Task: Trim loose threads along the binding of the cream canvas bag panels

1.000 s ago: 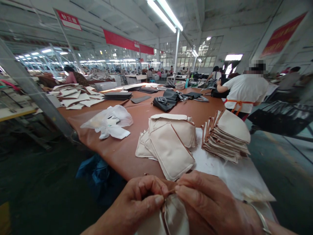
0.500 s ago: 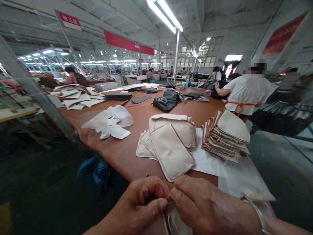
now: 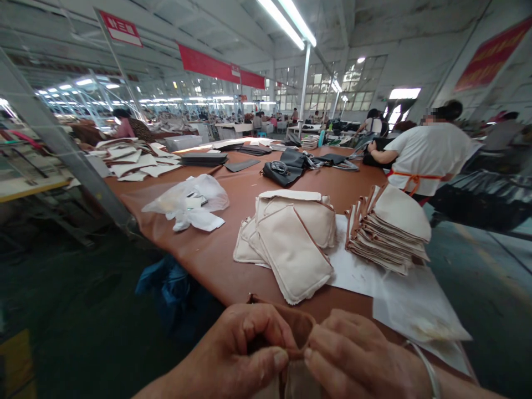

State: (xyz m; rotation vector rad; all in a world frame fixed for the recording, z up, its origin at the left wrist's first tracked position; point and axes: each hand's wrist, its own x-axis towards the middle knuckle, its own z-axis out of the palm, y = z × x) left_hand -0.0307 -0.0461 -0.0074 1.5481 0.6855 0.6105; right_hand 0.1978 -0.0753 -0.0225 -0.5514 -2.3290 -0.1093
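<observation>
Both hands sat low at the near table edge. Left hand [image 3: 245,354] and right hand [image 3: 353,363] each pinched a brown-edged cream pouch [image 3: 297,354] between thumb and fingers, held between them just off the brown table [image 3: 216,255]. Just beyond lay a heap of stuffed cream pouches [image 3: 291,238], with a fanned stack of flat pieces [image 3: 390,230] to its right on white paper [image 3: 411,305]. Left of them, a plastic bag [image 3: 189,202]. Farther off, black parts [image 3: 286,169], and a person in a white shirt [image 3: 428,152] bent at the table's far right.
</observation>
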